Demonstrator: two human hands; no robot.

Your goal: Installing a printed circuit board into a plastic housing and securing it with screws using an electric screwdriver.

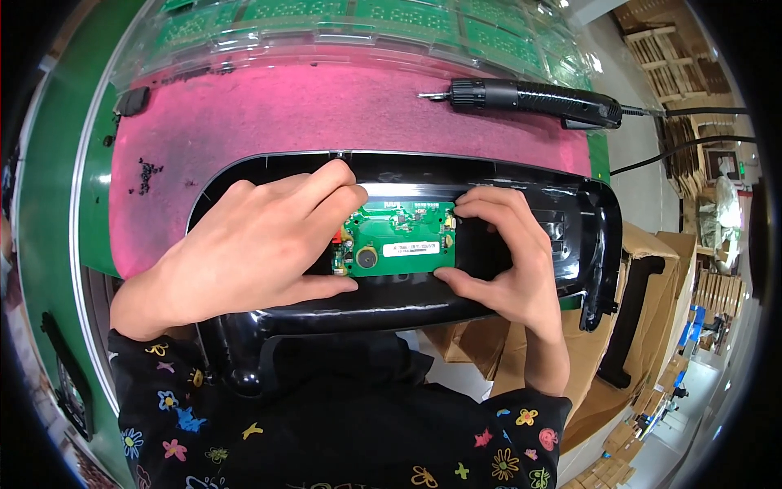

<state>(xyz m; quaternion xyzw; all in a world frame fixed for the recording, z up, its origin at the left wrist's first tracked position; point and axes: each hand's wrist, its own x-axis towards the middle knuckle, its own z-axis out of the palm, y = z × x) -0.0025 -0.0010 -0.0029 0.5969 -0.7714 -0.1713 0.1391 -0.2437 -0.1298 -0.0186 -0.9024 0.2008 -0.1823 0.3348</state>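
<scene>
A green circuit board (391, 236) with a white label and a round dark part lies within a glossy black plastic housing (293, 322). My left hand (269, 236) grips the board's left end, fingers at the upper edge and thumb at the lower corner. At the right end, my right hand (513, 253) holds the same board between curled fingers on top and the thumb below. Both hands are closed on it. A small red part shows by the left fingers. Whether the board touches the housing floor I cannot tell.
A black electric screwdriver (529, 99) lies on the pink mat (326, 102), its cord running right. Small black screws (145, 176) are heaped at the left. Clear trays (358, 41) of green boards stand at the back. A cardboard box (570, 407) is at the lower right.
</scene>
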